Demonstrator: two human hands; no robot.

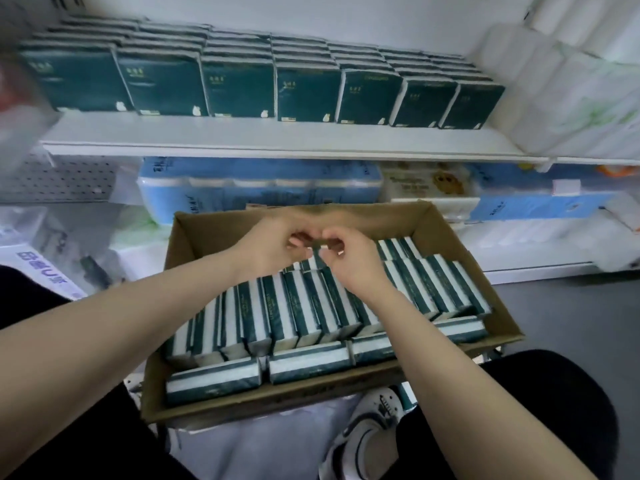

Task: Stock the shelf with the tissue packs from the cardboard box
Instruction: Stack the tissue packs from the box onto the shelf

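**Both hands meet over the far end of the box**

The cardboard box sits low in front of the person, just before the shelving, and it is close to full. Dark green and white tissue packs stand on edge in rows across it, with a few more lying flat along the near wall. The far left corner of the box shows bare cardboard.

The left hand and the right hand come together above the packs at the far end, bare forearms reaching in from either side. The fingers of both hands are curled and their tips nearly touch, with something small and dark between them. It is blurred, and I cannot tell whether they grip a pack or merely brush its top edge.

Above, the white shelf already carries the same green packs, upright and facing out, several deep, in a line running most of its width. White roll bundles fill its right end. Under it lie blue-wrapped rolls. A white shoe shows below the box, on the grey floor
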